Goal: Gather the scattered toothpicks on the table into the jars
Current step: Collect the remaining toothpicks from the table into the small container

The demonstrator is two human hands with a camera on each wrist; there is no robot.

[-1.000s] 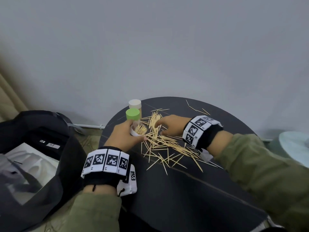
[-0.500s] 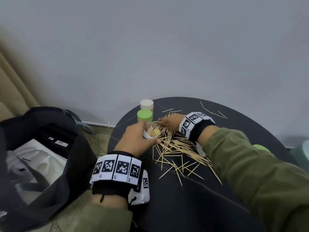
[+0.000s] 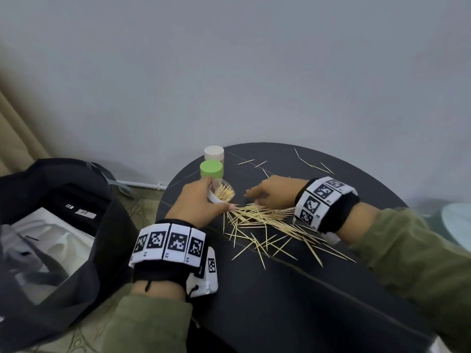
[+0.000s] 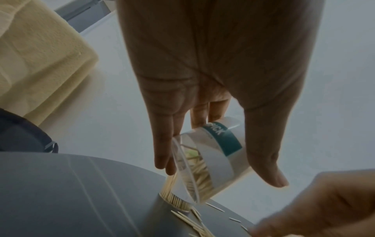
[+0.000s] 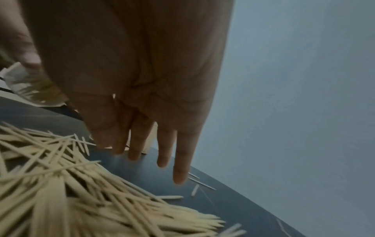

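head view: left hand grips one open jar, tilted. right hand, fingers straight, holds nothing over toothpicks. two capped jars stand behind.

My left hand reaches forward from an olive-green sleeve, a black wristband with white square-patterned markers around the wrist. Its fingers and thumb curl round a small clear plastic jar with a white-and-teal label, tipped on its side. My right hand comes in across from the right, palm down, fingers straight and together, gripping nothing, just above the dark round counter.
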